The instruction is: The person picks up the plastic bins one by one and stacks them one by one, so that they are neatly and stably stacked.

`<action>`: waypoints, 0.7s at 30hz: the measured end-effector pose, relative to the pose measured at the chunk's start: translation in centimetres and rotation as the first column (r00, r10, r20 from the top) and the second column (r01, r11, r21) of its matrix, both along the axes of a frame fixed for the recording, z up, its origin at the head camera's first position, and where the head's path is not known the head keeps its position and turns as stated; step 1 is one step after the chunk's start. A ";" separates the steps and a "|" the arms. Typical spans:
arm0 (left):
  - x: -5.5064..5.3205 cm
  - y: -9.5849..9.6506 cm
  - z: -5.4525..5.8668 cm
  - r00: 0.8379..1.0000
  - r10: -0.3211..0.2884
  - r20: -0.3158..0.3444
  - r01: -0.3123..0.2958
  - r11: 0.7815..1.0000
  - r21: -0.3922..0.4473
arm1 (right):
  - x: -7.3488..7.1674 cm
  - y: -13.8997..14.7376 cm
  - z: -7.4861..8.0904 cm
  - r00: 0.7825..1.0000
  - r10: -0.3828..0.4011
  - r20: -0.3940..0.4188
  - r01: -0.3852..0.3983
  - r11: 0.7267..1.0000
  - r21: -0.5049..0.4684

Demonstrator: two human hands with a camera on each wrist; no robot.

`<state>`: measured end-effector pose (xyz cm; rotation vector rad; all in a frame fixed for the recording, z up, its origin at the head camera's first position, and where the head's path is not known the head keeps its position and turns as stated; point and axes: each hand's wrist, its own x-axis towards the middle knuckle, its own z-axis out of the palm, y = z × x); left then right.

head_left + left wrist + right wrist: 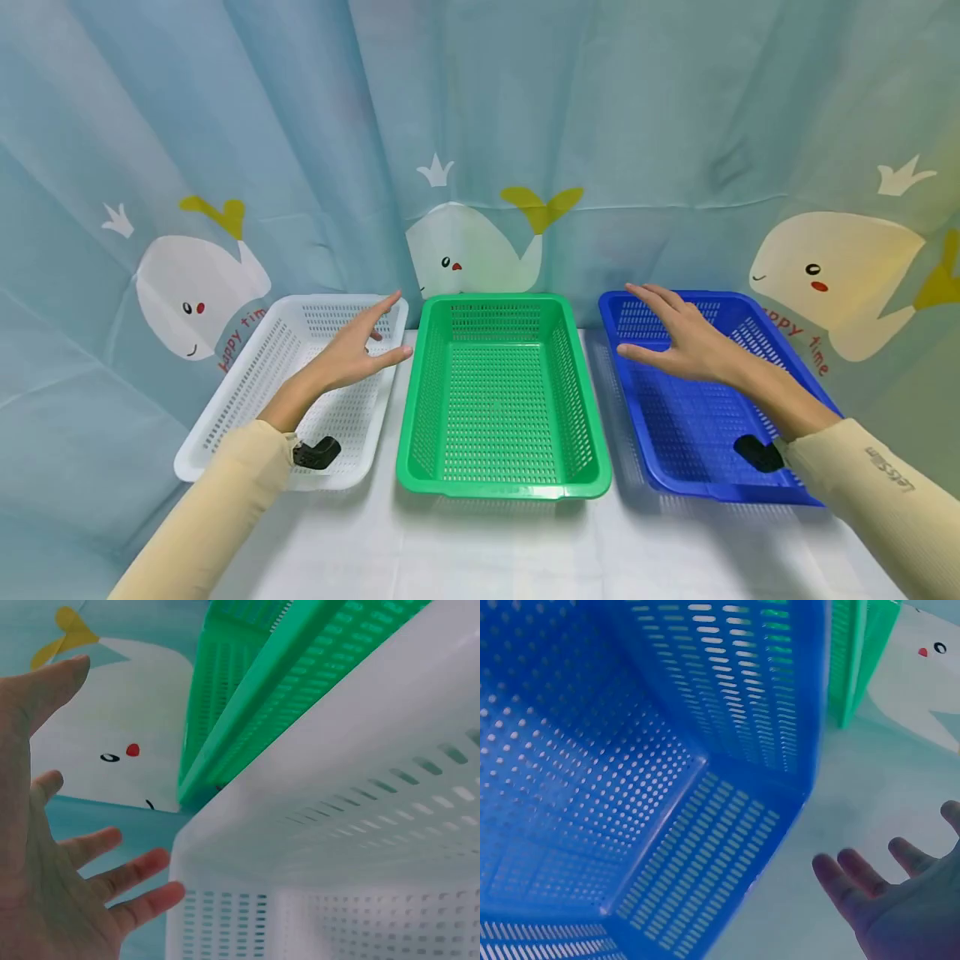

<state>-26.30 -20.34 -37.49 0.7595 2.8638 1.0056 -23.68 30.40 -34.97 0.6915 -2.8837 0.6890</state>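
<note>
My left hand (351, 350) hovers above the white basket (193, 457), its fingers extended and thumb spread apart, holding nothing. Over the left part of the blue basket (697, 490) is my right hand (686, 337), also with spread fingers and nothing held. Between the two hands stands the green basket (495, 400), with no objects inside. In the left wrist view the left hand (60, 877) shows separated fingers beside the white basket's rim. The right wrist view has the right hand (907, 900) apart from the blue basket (705, 862).
All three baskets stand in a row on a white tabletop (495, 550). Directly behind them hangs a light blue curtain (480, 100) printed with whales. A black wrist device (317, 452) shows at the left sleeve, and another black device (757, 452) at the right sleeve.
</note>
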 end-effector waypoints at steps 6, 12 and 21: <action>0.5 -0.2 0.1 0.994 -0.007 0.109 -0.002 0.996 0.088 | 0.3 -0.7 0.5 0.999 0.004 0.041 -0.002 0.998 -0.059; 0.8 -0.1 0.5 0.945 -0.092 0.315 0.010 0.967 0.255 | 1.0 -1.9 1.3 0.989 0.052 0.135 -0.031 0.987 -0.155; 0.7 0.1 0.6 0.846 -0.170 0.505 -0.030 0.931 0.364 | 1.3 -3.6 0.7 0.927 0.153 0.342 -0.030 0.940 -0.339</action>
